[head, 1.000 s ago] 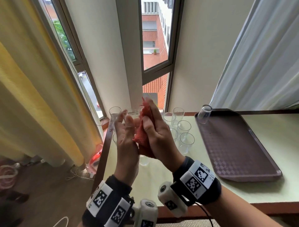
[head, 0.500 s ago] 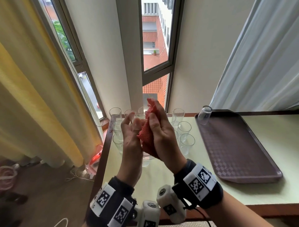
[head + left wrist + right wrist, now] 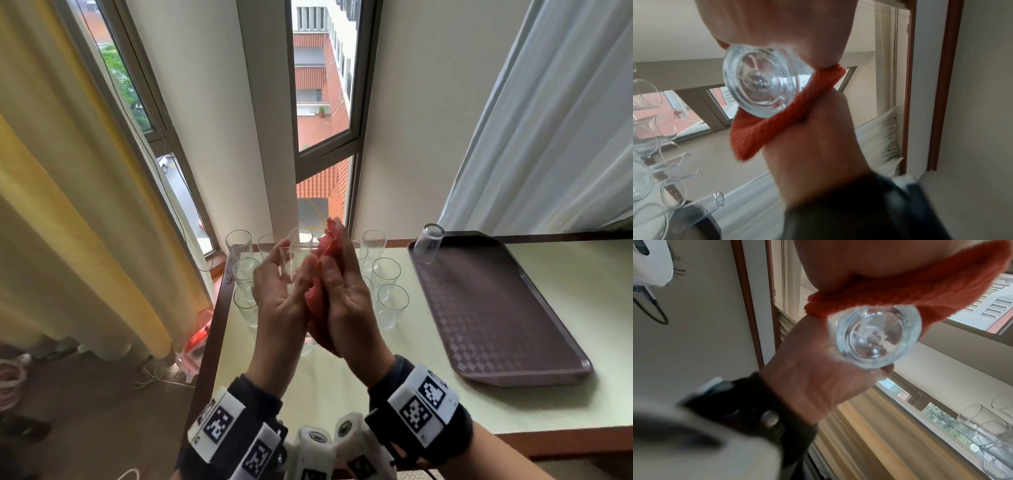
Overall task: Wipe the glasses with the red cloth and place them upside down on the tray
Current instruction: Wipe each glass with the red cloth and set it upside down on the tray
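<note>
L hand (image 3: 277, 305) grips glass (image 3: 291, 263); R hand (image 3: 346, 301) presses red cloth (image 3: 317, 291) on it; upright glasses (image 3: 387, 274) behind.

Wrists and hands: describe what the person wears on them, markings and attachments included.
Both hands are bare, without gloves. The left hand and right hand each have a dark wrist band carrying white square tags printed with black-and-white grid markers. A white rounded camera housing with a round lens sits on the inner side of each wrist.
</note>
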A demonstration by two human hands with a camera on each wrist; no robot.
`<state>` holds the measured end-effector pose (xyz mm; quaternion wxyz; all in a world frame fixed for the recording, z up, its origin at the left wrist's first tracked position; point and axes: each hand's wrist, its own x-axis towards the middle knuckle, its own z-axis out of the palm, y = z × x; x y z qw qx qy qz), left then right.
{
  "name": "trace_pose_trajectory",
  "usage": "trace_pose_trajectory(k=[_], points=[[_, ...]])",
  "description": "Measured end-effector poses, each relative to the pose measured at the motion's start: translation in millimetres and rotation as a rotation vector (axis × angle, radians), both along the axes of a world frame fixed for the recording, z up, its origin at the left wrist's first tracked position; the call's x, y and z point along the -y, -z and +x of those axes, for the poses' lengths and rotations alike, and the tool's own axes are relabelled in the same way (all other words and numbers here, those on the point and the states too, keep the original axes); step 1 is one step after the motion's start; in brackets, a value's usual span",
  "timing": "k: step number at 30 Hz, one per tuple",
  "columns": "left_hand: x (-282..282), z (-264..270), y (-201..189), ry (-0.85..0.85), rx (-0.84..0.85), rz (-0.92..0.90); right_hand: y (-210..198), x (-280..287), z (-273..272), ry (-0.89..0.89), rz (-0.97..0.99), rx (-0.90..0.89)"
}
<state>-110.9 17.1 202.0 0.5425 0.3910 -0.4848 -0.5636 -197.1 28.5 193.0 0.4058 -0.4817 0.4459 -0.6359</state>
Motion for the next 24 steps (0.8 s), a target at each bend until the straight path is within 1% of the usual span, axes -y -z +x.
trace_pose_trajectory(k=[2, 4, 6, 9, 12, 16, 19, 21, 24], points=[[4.5, 3.3, 0.9, 0.002, -0.008, 0.015, 9.3, -4.6, 1.9, -0.002, -0.001, -0.039], [6.1, 4.3, 2.9, -0.030, 0.026, -0.002, 10.9, -4.9, -0.3, -0.022, 0.022, -0.049], [2.3, 2.3, 7.1, -0.075, 0.055, -0.011, 4.9, -1.6, -5.2, -0.045, 0.036, -0.014], [-6.6, -3.3, 9.8, -0.054, 0.030, 0.011, -5.6, 3.2, -8.7, -0.058, 0.042, 0.035], [-4.7, -3.7, 9.3, -0.026, -0.014, 0.041, 3.0, 0.7, -4.2, -0.069, 0.035, 0.058], [-1.3, -2.5, 13.7, 0.005, -0.036, 0.048, 19.5, -8.4, -5.2, -0.017, 0.027, -0.016], [-6.8, -6.3, 21.5, -0.031, 0.028, 0.050, 17.1, -11.4, -15.1, 0.047, 0.026, -0.059], [-10.2, -8.6, 24.9, 0.009, 0.073, 0.060, 16.0, -12.8, -19.9, 0.071, 0.066, -0.013], [-13.5, -9.1, 21.7, 0.107, 0.112, 0.070, 23.1, -19.6, -24.1, -0.002, 0.198, 0.192]])
